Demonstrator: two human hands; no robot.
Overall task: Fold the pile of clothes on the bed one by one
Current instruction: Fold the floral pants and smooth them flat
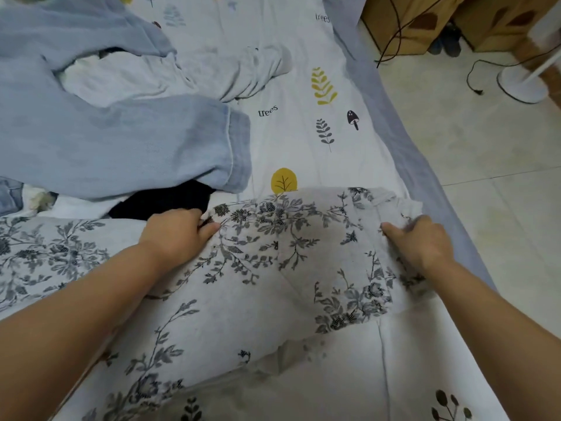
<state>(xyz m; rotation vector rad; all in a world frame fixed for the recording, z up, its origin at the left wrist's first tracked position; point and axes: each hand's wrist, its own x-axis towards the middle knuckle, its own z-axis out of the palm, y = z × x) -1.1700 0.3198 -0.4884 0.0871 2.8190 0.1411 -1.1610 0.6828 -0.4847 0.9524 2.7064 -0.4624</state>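
White cotton with grey flower print nearest of all: floral garment (273, 268), spread flat over the near end of the bed sheet (303, 95), far edge folded over toward the middle. Left hand (179, 232) at the left end of that far edge, fingers curled and pinching the cloth. Right hand (422, 241) at the right end of the same edge, thumb out along the fabric, fingers bunched into a gathered fold and gripping it. Both forearms bare, reaching in from the near side, one on either flank of the garment.

Just beyond the garment's left corner, touching the left hand's knuckles: black garment (164, 202), mostly tucked under other cloth. Over it and farther left of the garment, pale blue garment (115, 141), thick and rumpled, hem end pointing toward the middle of the sheet. At the far left edge beside the garment, a scrap of denim (10, 192), partly hidden. Beyond the blue piece, white crumpled cloth (127, 77), kind hard to tell.

Sheet printed with yellow leaves, grey sprigs, a dark mushroom and the word "trees", bare past the garment's far edge.

Off to the right of the garment, past the bed's grey border: pale floor tiles (485, 177). Farther still, wooden furniture (409, 22), black cables (394, 31), shoes (446, 41) tucked beneath, and a white fan base (522, 83).
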